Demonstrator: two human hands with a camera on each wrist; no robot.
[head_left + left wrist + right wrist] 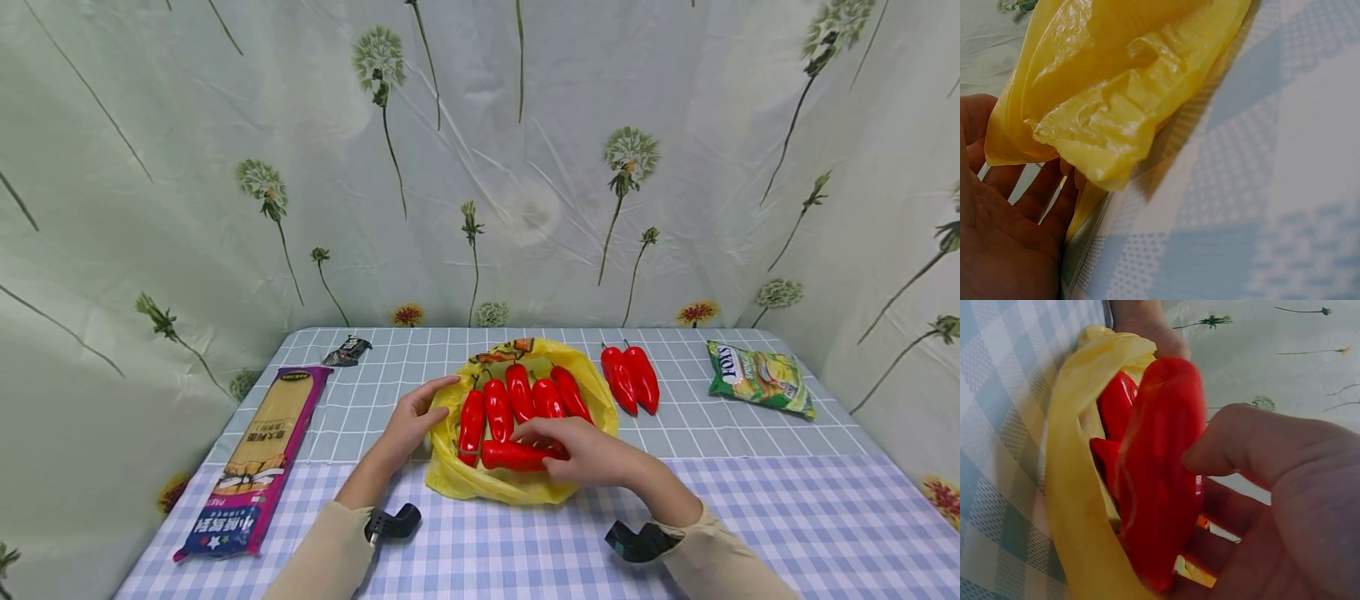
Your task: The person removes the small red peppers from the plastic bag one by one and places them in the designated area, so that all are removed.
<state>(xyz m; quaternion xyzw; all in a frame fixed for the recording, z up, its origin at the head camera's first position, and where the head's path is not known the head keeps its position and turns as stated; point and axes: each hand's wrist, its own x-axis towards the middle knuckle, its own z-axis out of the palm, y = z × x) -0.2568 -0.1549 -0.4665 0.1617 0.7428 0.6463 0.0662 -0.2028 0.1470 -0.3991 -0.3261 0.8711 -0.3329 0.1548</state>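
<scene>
My right hand [581, 450] pinches a red chili pepper [517, 456] between thumb and fingers, over the near side of an open yellow plastic bag [517, 492]. The right wrist view shows this chili pepper [1163, 462] close up, the thumb on one side and the fingers behind it. Several other shiny red chili peppers [497, 408] lie inside the bag. At the bag's left side, my left hand [408, 421] touches the rim. In the left wrist view its fingers [1038, 190] look fairly straight beside the yellow plastic; the bag hides their tips.
Two red chili peppers [630, 379] lie right of the bag. Farther right is a green FOX'S candy bag [761, 379]. A long pasta pack [255, 462] lies at the left, with a small black wrapper [348, 351] behind it. A floral curtain [480, 167] closes off the back.
</scene>
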